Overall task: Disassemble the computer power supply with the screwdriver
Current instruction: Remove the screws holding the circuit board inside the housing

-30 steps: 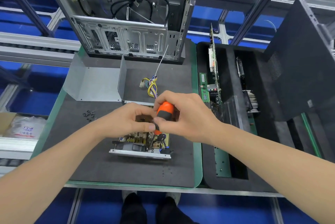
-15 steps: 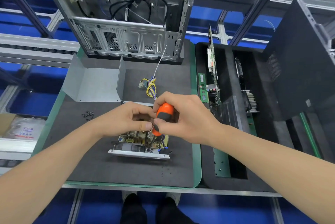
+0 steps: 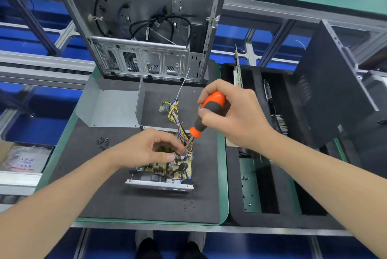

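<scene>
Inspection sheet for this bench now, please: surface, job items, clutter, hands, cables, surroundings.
Surface: dark foam mat, green-edged.
Job's things: supply open, board exposed; cover lies behind it; screwdriver tip down on the board.
Clutter: loose screws left of the supply.
Hands: right hand grips screwdriver; left hand on the board by the tip, grip unclear.
Cables: wire bundle runs back from the supply.
Surroundings: PC case upright behind; tray with boards at right.
</scene>
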The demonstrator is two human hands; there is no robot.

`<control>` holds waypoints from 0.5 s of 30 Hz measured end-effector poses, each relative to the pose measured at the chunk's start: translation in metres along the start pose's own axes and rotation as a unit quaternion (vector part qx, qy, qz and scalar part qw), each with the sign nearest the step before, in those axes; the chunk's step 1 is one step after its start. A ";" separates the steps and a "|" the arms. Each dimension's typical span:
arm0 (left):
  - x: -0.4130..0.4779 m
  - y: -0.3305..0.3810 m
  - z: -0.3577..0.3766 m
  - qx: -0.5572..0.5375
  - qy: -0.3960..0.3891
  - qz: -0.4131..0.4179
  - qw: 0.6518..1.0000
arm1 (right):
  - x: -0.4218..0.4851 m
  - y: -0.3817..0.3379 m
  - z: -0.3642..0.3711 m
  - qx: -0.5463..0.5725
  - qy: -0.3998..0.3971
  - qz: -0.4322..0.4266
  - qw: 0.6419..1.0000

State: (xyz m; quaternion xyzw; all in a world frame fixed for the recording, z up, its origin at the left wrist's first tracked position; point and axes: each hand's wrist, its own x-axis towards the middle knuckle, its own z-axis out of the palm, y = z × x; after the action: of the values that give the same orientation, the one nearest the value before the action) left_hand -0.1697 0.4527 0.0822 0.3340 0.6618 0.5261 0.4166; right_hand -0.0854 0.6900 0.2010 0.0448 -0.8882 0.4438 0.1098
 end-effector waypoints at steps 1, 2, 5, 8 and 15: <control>-0.001 0.001 0.001 0.011 0.003 -0.003 1.000 | 0.002 -0.002 -0.004 -0.001 0.011 0.000 1.000; -0.001 0.002 0.002 0.022 0.008 -0.006 1.000 | 0.004 -0.004 -0.007 -0.004 0.023 -0.001 1.000; -0.003 0.006 0.005 0.034 0.033 -0.014 0.999 | 0.010 -0.011 -0.016 -0.021 0.050 -0.009 0.999; -0.003 0.008 0.008 0.047 0.092 -0.022 0.994 | 0.015 -0.017 -0.020 -0.029 0.058 -0.010 0.998; -0.013 0.008 -0.004 0.055 0.161 -0.012 0.985 | 0.030 -0.028 -0.015 -0.009 0.087 -0.009 0.996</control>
State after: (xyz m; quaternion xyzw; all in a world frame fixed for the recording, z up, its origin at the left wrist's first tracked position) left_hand -0.1679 0.4413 0.0933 0.2594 0.7525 0.5305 0.2917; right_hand -0.1074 0.6853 0.2385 0.0133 -0.8790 0.4367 0.1910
